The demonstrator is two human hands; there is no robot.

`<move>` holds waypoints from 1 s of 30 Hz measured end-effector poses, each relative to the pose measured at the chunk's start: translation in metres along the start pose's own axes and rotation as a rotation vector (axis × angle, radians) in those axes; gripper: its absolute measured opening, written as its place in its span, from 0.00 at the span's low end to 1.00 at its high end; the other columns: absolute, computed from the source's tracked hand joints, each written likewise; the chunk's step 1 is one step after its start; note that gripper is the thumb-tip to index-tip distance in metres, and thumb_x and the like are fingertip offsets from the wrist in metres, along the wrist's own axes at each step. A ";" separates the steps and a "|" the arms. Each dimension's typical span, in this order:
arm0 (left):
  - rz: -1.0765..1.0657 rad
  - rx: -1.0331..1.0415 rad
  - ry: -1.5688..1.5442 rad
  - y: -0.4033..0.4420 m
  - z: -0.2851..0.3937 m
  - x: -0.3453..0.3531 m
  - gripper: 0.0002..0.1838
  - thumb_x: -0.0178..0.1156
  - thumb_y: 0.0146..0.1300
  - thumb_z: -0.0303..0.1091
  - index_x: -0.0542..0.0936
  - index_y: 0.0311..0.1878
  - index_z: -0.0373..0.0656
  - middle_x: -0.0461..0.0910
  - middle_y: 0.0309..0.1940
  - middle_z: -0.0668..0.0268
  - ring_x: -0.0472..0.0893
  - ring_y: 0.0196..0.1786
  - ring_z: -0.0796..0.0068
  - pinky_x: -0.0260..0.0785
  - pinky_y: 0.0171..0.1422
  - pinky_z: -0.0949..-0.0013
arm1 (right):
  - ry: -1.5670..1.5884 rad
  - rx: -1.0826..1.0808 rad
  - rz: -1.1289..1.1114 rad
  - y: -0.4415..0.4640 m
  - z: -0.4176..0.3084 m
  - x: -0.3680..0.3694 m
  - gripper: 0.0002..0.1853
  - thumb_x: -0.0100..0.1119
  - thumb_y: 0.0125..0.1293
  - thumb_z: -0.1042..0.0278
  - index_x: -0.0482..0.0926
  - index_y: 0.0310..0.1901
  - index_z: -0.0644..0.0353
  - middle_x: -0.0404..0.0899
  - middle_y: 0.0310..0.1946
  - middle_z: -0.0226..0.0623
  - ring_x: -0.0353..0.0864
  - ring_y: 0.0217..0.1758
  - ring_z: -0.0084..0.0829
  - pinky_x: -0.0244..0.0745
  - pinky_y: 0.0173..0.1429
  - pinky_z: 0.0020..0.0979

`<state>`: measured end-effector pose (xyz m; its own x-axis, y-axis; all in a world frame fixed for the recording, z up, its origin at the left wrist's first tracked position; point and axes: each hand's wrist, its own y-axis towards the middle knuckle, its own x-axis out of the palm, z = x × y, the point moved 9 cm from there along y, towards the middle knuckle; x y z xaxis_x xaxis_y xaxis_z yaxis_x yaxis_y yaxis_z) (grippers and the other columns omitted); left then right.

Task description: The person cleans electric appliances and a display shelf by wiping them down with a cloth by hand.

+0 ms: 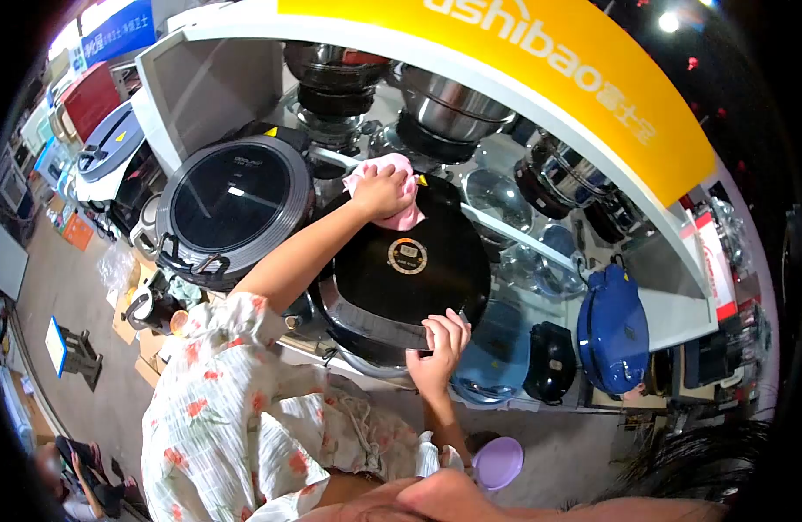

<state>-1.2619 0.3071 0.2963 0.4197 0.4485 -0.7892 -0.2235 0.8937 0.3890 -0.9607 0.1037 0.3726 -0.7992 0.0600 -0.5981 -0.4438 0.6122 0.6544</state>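
- Head view: your left hand (383, 191) bends over a bunched pink cloth (408, 216), fingers curled, cloth pinned between palm and lid.
- Cloth sits at the far edge of the round black appliance (392, 291), lapping onto its glossy top.
- Black appliance stands on the counter straight ahead of you, between both hands. Lid is round, so no long axis.
- From your left hand, most of the lid lies back toward you and to the right; round label (408, 257) is just nearside of the cloth, apart from it.
- Your right hand (440, 348) is at the near-right rim, fingers half bent over the edge, thumb apart on the left. Can't tell if it grips or only rests.
- Left hand is nearer the far edge, right hand nearer the front; label falls between them, a bit closer to the left.
- Grey-ringed round appliance (231, 200) stands just left, past your left forearm.
- Blue appliance (614, 331) is well right of your right hand; lilac basin (498, 463) sits lower down, on your right-hand side.
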 end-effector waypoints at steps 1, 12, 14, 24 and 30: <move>-0.053 -0.025 0.087 0.009 0.015 0.001 0.26 0.51 0.59 0.55 0.75 0.55 0.52 0.74 0.54 0.56 0.69 0.57 0.40 0.54 0.65 0.36 | 0.029 0.020 0.012 0.001 0.000 -0.002 0.22 0.59 0.35 0.77 0.77 0.40 0.56 0.75 0.44 0.37 0.69 0.60 0.45 0.50 0.70 0.51; -0.153 0.349 0.179 -0.032 0.119 -0.006 0.27 0.49 0.60 0.55 0.71 0.61 0.57 0.65 0.66 0.60 0.65 0.61 0.36 0.54 0.65 0.35 | 0.043 0.051 0.055 -0.002 0.005 -0.001 0.25 0.62 0.33 0.76 0.77 0.41 0.55 0.75 0.45 0.34 0.69 0.61 0.41 0.48 0.71 0.53; -0.158 0.590 0.144 -0.074 0.146 -0.015 0.27 0.53 0.60 0.51 0.71 0.62 0.54 0.65 0.65 0.57 0.65 0.60 0.37 0.55 0.65 0.38 | 0.043 0.049 0.055 -0.003 0.005 -0.002 0.24 0.63 0.33 0.75 0.77 0.41 0.55 0.75 0.46 0.34 0.70 0.60 0.42 0.48 0.71 0.53; -0.328 0.532 -0.012 -0.079 0.100 -0.048 0.35 0.53 0.59 0.60 0.64 0.69 0.60 0.62 0.69 0.59 0.59 0.69 0.41 0.49 0.71 0.40 | 0.023 0.050 0.079 -0.004 0.003 -0.003 0.23 0.61 0.35 0.75 0.77 0.41 0.56 0.75 0.46 0.35 0.70 0.60 0.43 0.47 0.71 0.53; -0.427 0.271 0.185 -0.022 0.137 0.023 0.36 0.50 0.58 0.62 0.61 0.70 0.65 0.58 0.71 0.63 0.56 0.69 0.37 0.48 0.63 0.25 | 0.041 0.048 0.030 -0.002 0.003 -0.003 0.24 0.62 0.37 0.76 0.77 0.43 0.56 0.75 0.46 0.36 0.69 0.61 0.43 0.48 0.71 0.52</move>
<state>-1.1270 0.2997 0.3344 0.2558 0.0566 -0.9651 0.1784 0.9784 0.1047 -0.9562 0.1044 0.3714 -0.8283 0.0472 -0.5583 -0.4002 0.6475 0.6485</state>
